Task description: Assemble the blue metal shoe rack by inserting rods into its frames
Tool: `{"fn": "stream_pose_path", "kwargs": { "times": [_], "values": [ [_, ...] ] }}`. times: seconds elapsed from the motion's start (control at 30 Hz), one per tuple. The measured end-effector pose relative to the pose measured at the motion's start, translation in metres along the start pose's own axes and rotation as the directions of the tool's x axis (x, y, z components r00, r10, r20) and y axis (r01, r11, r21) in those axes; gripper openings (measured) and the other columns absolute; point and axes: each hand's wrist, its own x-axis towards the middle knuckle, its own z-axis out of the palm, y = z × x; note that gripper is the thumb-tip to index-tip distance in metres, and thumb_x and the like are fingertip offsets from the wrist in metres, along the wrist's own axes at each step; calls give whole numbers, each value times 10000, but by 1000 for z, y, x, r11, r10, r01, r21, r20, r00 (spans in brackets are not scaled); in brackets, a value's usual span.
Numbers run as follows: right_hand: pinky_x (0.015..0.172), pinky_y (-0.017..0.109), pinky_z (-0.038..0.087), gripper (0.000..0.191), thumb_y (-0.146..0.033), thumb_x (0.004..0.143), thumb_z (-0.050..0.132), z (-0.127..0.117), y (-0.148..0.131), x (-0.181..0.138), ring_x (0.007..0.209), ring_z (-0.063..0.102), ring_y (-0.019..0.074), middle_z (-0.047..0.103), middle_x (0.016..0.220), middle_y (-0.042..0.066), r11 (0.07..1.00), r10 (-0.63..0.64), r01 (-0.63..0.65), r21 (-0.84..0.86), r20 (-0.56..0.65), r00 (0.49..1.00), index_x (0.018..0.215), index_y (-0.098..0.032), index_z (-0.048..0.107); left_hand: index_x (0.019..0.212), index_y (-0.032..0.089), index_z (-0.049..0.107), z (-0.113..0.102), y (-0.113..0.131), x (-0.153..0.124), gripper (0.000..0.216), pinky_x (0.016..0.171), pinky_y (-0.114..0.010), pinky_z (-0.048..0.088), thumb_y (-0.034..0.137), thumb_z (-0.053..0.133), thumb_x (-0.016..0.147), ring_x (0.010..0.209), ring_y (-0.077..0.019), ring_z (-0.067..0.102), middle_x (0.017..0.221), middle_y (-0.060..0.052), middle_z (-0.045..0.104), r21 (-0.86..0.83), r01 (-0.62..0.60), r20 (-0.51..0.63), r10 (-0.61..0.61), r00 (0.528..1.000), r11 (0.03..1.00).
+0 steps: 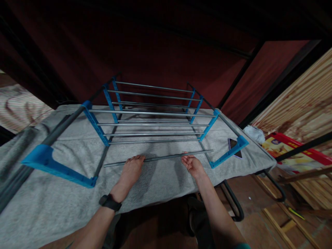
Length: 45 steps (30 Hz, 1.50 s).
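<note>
From where I stand, the grey towel (166, 183) ends along a near edge close to the person's forearms, and beyond its right corner it drops away to the tiled floor (250, 190). At the back, a dark red panel (160, 45) closes things off behind the blue-and-grey rack (153, 112). The free space for the hands is the bare cloth between the rack's left front bracket (67, 172) and right front bracket (229, 152), and there the loose thin rod (163, 157) lies crosswise; its left end stops just beside a lower tube of the rack, while its right end crosses in front of the opposite one. The left hand (133, 169), a dark watch (110, 203) on its wrist, is back up, fingers curled over the rod and gripping it. The right hand (192, 164) is turned palm up, fingers half bent, fingertips at the rod; whether they pinch it I can't tell. A phone (238, 154) lies by the right bracket, partly covered by it. Off to the right, below the towel's level, is a red and yellow printed box (293, 152), its contents hidden from here.
</note>
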Motion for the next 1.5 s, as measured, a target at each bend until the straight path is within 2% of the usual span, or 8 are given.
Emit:
{"fn": "stream_pose_path", "kwargs": {
  "times": [0.17, 0.53, 0.73, 1.0, 1.13, 1.3, 1.5],
  "values": [
    [674, 247, 567, 461, 65, 449, 434, 3, 1, -2, 649, 638, 117, 701, 745, -7, 1000, -18, 17, -20, -43, 999, 754, -192, 664, 1062, 178, 594, 1, 0, -1, 298, 835, -371, 439, 116, 344, 911, 948, -240, 615, 1010, -96, 643, -16, 10, -19, -10, 1000, 1000],
    [690, 234, 567, 436, 74, 463, 438, 5, 0, -4, 671, 658, 114, 734, 829, 8, 999, -22, 22, -34, 5, 1000, 747, -184, 646, 1071, 179, 593, -2, 0, -2, 301, 854, -370, 431, 111, 347, 911, 960, -233, 606, 1030, -97, 637, -29, 16, -38, -17, 999, 999],
    [729, 242, 565, 446, 43, 470, 448, 6, -1, -7, 691, 658, 115, 700, 733, -25, 998, -11, 10, -62, -10, 1000, 780, -201, 655, 1047, 171, 593, -2, -1, -3, 291, 846, -370, 432, 117, 340, 916, 952, -235, 607, 1014, -96, 639, -21, 14, -48, -15, 999, 1000],
    [710, 230, 566, 408, 31, 503, 484, 8, 1, -9, 669, 655, 116, 684, 696, -8, 998, -1, 1, -59, -2, 1000, 802, -181, 662, 1067, 181, 595, -5, -4, -7, 277, 855, -354, 426, 126, 371, 913, 955, -225, 610, 1021, -91, 640, -37, 32, -36, -33, 999, 999],
    [705, 247, 581, 375, 27, 543, 497, 8, -3, -10, 663, 666, 128, 680, 673, -7, 998, -3, 2, -57, -20, 1000, 804, -190, 658, 1058, 173, 594, -5, -5, -10, 274, 862, -362, 424, 130, 363, 916, 958, -231, 606, 1008, -100, 639, -33, 21, -68, -23, 997, 999],
    [741, 264, 595, 308, 12, 604, 525, -2, -21, -11, 732, 691, 132, 734, 808, 18, 999, -29, 30, 14, -77, 997, 797, -200, 636, 1054, 167, 586, -3, -5, -14, 306, 862, -386, 419, 108, 321, 914, 963, -242, 597, 1002, -112, 635, -22, -3, -129, 0, 992, 1000],
    [742, 251, 605, 133, -85, 788, 551, -24, -36, -6, 717, 698, 121, 727, 793, 39, 996, -68, 74, 53, -116, 991, 790, -190, 632, 1070, 173, 580, -6, 0, -23, 332, 884, -385, 411, 65, 319, 895, 976, -228, 586, 996, -110, 634, 14, 3, -133, -1, 991, 1000]
  ]
}}
